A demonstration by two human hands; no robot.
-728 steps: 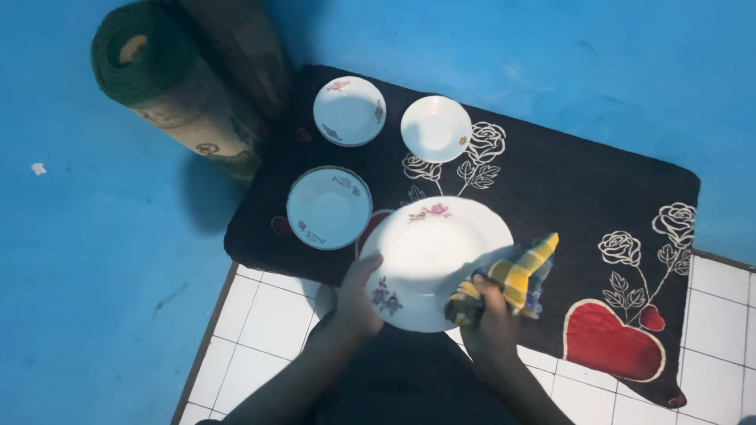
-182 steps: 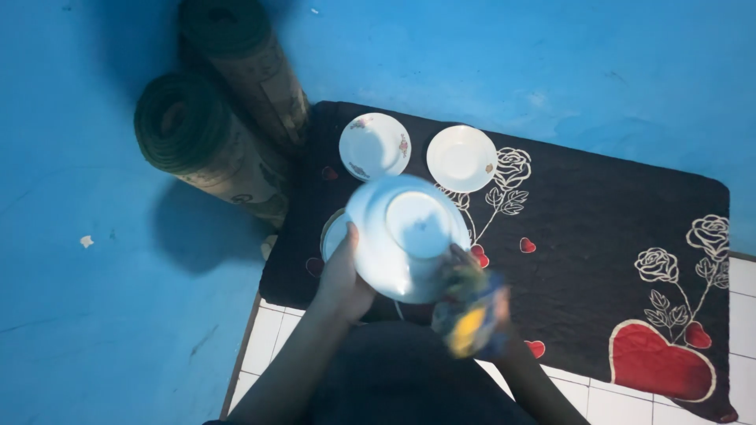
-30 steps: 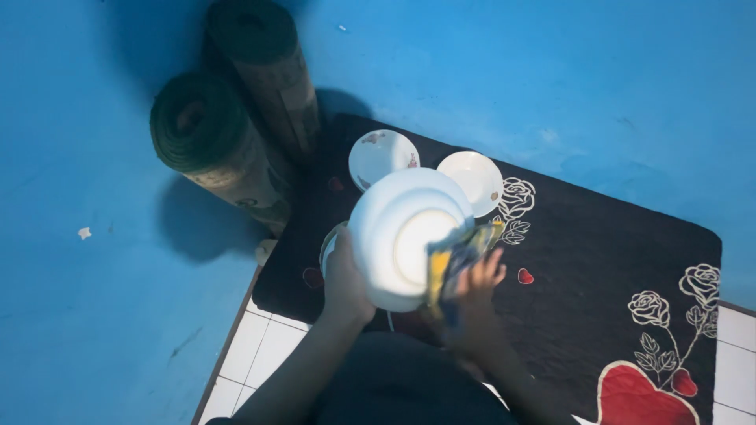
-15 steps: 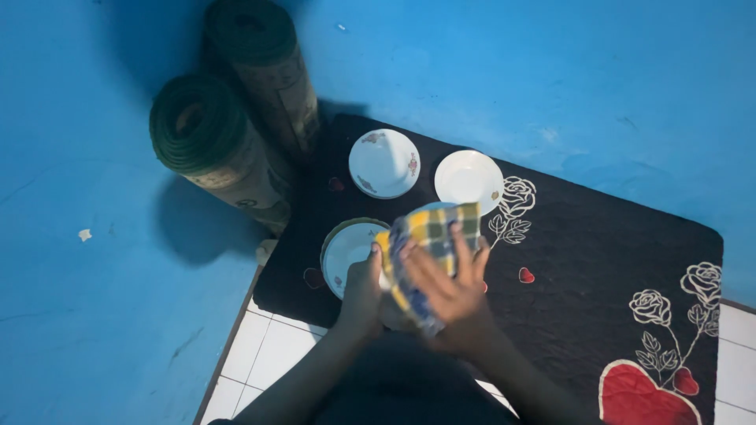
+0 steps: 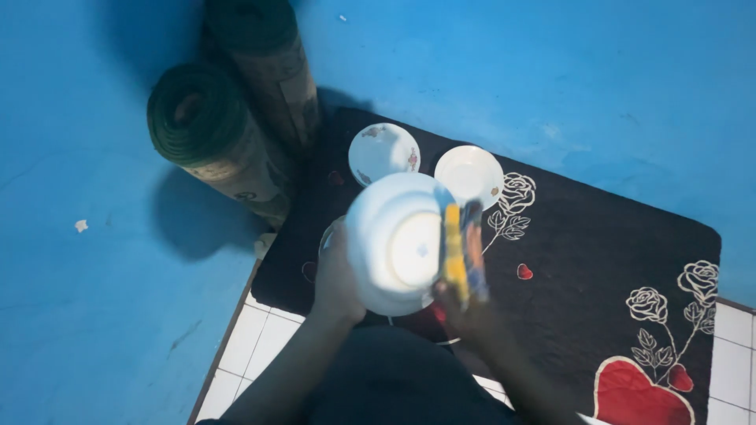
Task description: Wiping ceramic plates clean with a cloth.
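Head view: a round white ceramic plate [image 5: 394, 244], underside up and tilted, is gripped at its left rim by the left hand [image 5: 337, 279]; the right hand [image 5: 465, 311], clamped on a yellow checked cloth [image 5: 461, 248], is pressed against its right edge.

Bare mat [image 5: 598, 228] rightward (bowls [image 5: 468, 175] ahead)

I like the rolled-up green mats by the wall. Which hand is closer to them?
Left. The left hand grips the white plate's near-side edge, closer to the rolled mats. The right hand, holding the checked cloth, is beyond the plate.
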